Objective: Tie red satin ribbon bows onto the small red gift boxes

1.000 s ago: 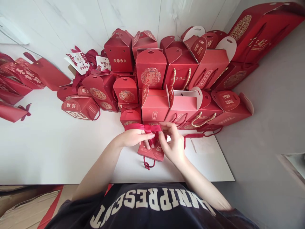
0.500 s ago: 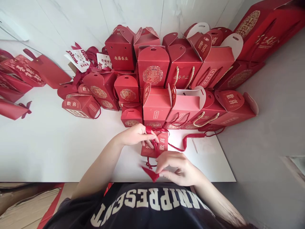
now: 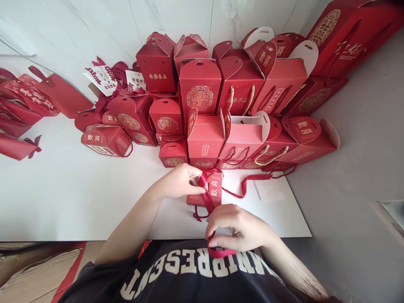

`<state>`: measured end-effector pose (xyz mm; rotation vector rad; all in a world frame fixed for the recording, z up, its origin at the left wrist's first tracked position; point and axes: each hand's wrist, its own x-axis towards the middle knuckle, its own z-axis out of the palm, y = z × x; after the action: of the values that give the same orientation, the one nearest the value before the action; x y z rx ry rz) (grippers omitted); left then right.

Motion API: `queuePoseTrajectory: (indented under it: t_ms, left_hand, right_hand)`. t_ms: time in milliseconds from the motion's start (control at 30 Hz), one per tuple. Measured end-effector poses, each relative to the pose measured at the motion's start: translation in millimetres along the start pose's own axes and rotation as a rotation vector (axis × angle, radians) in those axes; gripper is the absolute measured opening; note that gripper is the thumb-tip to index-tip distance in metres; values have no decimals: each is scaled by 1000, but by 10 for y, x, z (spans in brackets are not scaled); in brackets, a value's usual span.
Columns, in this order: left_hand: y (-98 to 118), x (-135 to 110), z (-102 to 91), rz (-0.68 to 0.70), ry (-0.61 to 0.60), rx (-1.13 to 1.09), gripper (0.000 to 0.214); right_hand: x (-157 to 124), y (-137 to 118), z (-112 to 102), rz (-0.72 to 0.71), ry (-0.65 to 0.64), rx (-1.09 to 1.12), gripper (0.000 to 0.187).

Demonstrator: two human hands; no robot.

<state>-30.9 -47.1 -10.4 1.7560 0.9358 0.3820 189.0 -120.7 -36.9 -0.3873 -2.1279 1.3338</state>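
Observation:
A small red gift box (image 3: 217,187) with gold characters lies on the white table in front of me. A red ribbon (image 3: 208,204) runs across its top toward me, and a longer stretch of ribbon trails off to the right. My left hand (image 3: 179,181) is at the box's left side, its thumb and fingers pinched on the ribbon over the lid. Nearer my chest, my right hand (image 3: 238,227) grips the ribbon's other part, whose loose end curls below the thumb. A dark red cord (image 3: 198,215) sticks out from the box's near side.
Red gift boxes (image 3: 206,136) stand stacked in rows behind the work spot, some with rope handles. Flat red bags (image 3: 63,94) and ribboned cards (image 3: 104,78) lie to the left. A grey wall (image 3: 356,176) bounds the right side; the white table (image 3: 63,198) ends before my shirt.
My right hand has drawn slightly toward me, and the ribbon end now curls under it. The ribbon over the box lies flatter and straighter. My left fingers have closed in on it.

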Motion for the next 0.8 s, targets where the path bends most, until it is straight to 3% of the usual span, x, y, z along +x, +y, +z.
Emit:
queuePoseTrajectory:
  t_ms: [67,167,267,433,533,667,800]
  left_hand:
    - [47,-36,59,40,104,180,3]
    - [74,-99,188,136,292,404,9]
    - [-9,-134,343,277,491,584,15]
    - [-285,-93,513,531,818,754,18]
    - [-388,-75,512,574,864,720,15]
    - [-422,-85,447,566,810,571,16]
    - [-436,-80,387,549,750,389,12]
  right_hand:
    - [19,8,-68,6,115,-36,5]
    - [79,81,-170,138,372,-281,10]
    - [152,193,-211,229,425,-479,11]
    - [249,308,-182,280,493,-528,10]
    - [286,312,-199,306,446,-490,15]
    - [300,292,-250,240,391,-459,12]
    - [309,271,-267,166,420,-585,13]
